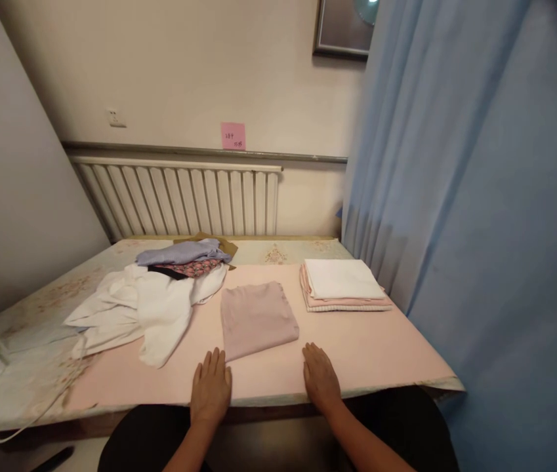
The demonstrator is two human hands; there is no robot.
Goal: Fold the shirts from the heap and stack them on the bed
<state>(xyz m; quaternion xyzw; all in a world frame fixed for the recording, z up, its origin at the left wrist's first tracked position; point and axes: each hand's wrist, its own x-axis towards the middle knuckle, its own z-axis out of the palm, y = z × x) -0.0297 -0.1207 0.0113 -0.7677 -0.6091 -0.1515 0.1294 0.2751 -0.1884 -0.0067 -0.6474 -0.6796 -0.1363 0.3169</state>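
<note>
A folded mauve cloth (259,319) lies flat on the pink sheet (278,380) in front of me. My left hand (210,387) rests palm down near the cloth's lower left corner, fingers stretched out. My right hand (321,377) lies palm down just off its lower right corner, also flat. Neither hand holds anything. To the right sits a neat stack of folded cloths with a white cloth (343,279) on top. At the left, a rumpled white garment (160,308) spreads out, with a crumpled bluish-purple cloth (184,252) and a red patterned cloth (194,268) behind it.
A flowered cover (56,295) shows around the pink sheet. Behind the table stands a white radiator (184,200). A blue curtain (485,216) hangs along the right side. White cables (10,436) trail over the left front edge. A pink note (233,136) is on the wall.
</note>
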